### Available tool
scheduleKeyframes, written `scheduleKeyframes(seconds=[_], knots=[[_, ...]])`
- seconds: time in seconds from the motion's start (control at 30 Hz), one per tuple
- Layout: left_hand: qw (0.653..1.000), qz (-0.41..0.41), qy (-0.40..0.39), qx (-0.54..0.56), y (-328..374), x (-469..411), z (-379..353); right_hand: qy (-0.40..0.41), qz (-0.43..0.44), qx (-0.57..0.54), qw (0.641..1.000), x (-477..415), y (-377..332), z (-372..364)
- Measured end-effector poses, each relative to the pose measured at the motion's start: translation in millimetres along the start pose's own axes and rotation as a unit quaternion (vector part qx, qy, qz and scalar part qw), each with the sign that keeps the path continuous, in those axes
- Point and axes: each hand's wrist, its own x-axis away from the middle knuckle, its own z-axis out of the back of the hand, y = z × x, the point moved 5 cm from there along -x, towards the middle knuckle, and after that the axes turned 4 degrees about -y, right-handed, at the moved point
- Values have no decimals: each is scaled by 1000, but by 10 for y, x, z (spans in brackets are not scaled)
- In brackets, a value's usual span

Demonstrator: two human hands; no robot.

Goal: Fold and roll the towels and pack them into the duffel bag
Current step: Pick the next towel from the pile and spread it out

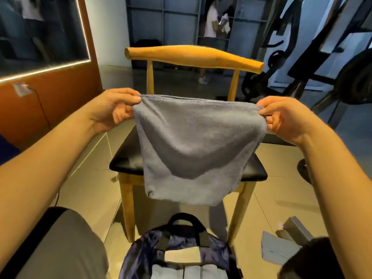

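Head view: the left hand (116,108) and the right hand (287,119) each pinch an upper corner of a grey towel (193,141) between thumb and curled fingers. They hold it stretched in the air in front of a wooden chair (193,57). The top edge is pulled nearly taut, and the cloth hangs free below it, above the chair's black seat (124,160). This looks like the way to let the towel's weight smooth it and square the edges before a fold. The front layer sags in a shaded pocket, so the towel may already be doubled, though the frame does not settle that.

The duffel bag (141,250), dark blue with black handles, stands open on the floor (271,178) directly under the towel and between the person's knees. That placement probably lets a finished roll be dropped straight in. Pale shapes (181,272) lie inside its mouth, and whether they are packed towels cannot be told.

A grey-blue cloth-like thing (275,250) lies on the floor to the right of the bag, perhaps another towel waiting. The chair seat likely serves as the surface for folding.

No brand, label or writing can be read on the towel, the bag or anything else.
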Motion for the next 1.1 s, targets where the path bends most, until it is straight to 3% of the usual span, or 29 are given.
scheduleKeyframes(seconds=[0.1,0.33,0.4,0.43,0.5,0.6,0.7,0.83,1.1], knots=[[1000,0,-22,18,-27,6,35,-7,5,-16,1000,-8,27,-11],[998,8,14,65,-92,-110,129,34,15,-78,996,-284,95,15],[997,12,70,0,-184,-255,213,94,15,-25,995,-431,143,41],[989,21,119,-83,-248,-338,273,135,14,36,990,-508,181,52],[948,40,204,-239,-389,-490,345,184,22,165,969,-699,299,54],[923,50,239,-296,-617,-750,354,204,45,272,939,-1001,522,59],[916,98,275,-274,-791,-966,419,224,13,270,936,-1268,754,106],[913,135,294,-249,-1033,-1255,462,222,-84,171,956,-1596,1123,125],[830,170,286,-447,-1485,-1771,690,198,-153,162,954,-2100,1680,149]])
